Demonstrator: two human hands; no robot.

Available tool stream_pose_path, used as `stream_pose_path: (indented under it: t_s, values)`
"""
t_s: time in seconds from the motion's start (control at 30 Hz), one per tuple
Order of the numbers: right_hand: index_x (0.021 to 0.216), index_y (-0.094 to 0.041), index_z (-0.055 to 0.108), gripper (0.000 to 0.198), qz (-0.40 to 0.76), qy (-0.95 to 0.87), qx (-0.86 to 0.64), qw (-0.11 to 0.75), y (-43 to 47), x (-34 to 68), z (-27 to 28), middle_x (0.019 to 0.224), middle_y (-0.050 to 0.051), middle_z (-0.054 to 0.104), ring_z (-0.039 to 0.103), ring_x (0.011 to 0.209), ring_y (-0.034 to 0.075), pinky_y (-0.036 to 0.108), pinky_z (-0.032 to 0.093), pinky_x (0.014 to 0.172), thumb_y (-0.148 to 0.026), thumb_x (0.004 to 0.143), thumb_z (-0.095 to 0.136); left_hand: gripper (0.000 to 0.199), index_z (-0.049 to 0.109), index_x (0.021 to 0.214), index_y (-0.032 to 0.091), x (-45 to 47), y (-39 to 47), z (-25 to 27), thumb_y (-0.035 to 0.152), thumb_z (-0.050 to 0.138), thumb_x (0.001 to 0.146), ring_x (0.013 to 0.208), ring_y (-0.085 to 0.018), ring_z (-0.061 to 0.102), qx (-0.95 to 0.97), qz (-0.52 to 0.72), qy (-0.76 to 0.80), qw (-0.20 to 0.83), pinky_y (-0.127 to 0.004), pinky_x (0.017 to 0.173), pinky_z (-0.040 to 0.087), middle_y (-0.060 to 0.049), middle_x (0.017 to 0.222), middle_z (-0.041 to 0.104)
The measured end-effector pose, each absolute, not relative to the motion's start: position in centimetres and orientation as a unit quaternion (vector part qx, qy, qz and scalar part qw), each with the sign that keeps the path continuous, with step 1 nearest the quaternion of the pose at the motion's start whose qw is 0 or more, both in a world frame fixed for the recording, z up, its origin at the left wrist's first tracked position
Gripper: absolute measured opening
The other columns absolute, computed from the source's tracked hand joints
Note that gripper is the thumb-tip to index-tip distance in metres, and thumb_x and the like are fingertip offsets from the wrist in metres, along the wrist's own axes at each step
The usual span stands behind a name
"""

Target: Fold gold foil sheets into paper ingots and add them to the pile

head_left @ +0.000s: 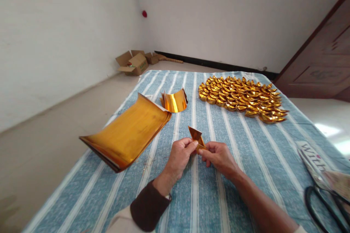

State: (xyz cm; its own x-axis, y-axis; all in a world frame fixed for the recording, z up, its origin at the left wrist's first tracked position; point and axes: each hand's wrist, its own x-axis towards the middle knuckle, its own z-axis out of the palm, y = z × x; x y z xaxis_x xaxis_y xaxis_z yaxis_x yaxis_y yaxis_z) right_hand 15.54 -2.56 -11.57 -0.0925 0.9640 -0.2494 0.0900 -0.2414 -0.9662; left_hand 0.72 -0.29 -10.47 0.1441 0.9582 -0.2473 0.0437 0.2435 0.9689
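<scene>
A small piece of gold foil paper, partly folded with a pointed flap standing up, is held between my two hands over the middle of the table. My left hand pinches its left side between thumb and fingers. On the other side, my right hand grips the lower right edge, thumb on top. Beyond them stands a short curved stack of cut gold foil paper. To the left lies a larger stack of gold foil sheets, its edges curling up. Many folded gold paper ingots sit in rows at the far right.
Black-handled scissors lie at the right edge of the striped blue tablecloth. Open cardboard boxes rest on the floor by the wall. A reddish-brown door is at the right.
</scene>
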Motion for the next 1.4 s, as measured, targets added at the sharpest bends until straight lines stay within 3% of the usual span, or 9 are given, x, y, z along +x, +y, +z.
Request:
stream_pose_path:
  t_s: [0.17,0.53,0.9,1.4]
  values:
    - [0.070,-0.016,0.062,0.020,0.593,-0.482,-0.518,0.386,-2.6,15.8,-11.8,0.054,-0.004,0.059,0.052,0.042,0.008,0.020,0.037,0.042,-0.034,0.067,0.070,0.029,0.061,0.063,0.015,1.1,-0.5,-10.6,0.041,0.069,0.071,0.057,-0.013,0.054,0.432,0.414,0.511,0.616,-0.025,0.057,0.041,-0.001,0.059,0.059]
    - [0.065,-0.017,0.060,0.022,0.622,-0.457,-0.519,0.368,-2.7,15.7,-11.1,0.053,-0.002,0.064,0.056,0.039,0.010,0.020,0.038,0.040,-0.036,0.069,0.068,0.029,0.064,0.066,0.013,1.5,-1.1,-10.1,0.041,0.073,0.069,0.064,-0.017,0.061,0.389,0.430,0.499,0.644,-0.027,0.062,0.046,-0.005,0.066,0.065]
    - [0.067,-0.016,0.062,0.029,0.608,-0.467,-0.536,0.354,-2.8,15.8,-11.0,0.051,0.000,0.064,0.054,0.038,0.009,0.018,0.028,0.035,-0.043,0.072,0.068,0.027,0.063,0.066,0.013,1.7,-1.3,-10.0,0.037,0.074,0.070,0.059,-0.014,0.059,0.357,0.435,0.483,0.671,-0.026,0.062,0.047,-0.003,0.064,0.064]
    - [0.068,-0.017,0.060,0.029,0.601,-0.470,-0.541,0.354,-2.9,15.6,-11.3,0.051,-0.001,0.064,0.057,0.039,0.010,0.018,0.029,0.035,-0.045,0.075,0.064,0.031,0.063,0.065,0.013,1.9,-1.5,-9.8,0.041,0.077,0.066,0.062,-0.015,0.061,0.338,0.443,0.484,0.674,-0.027,0.065,0.049,-0.003,0.065,0.064]
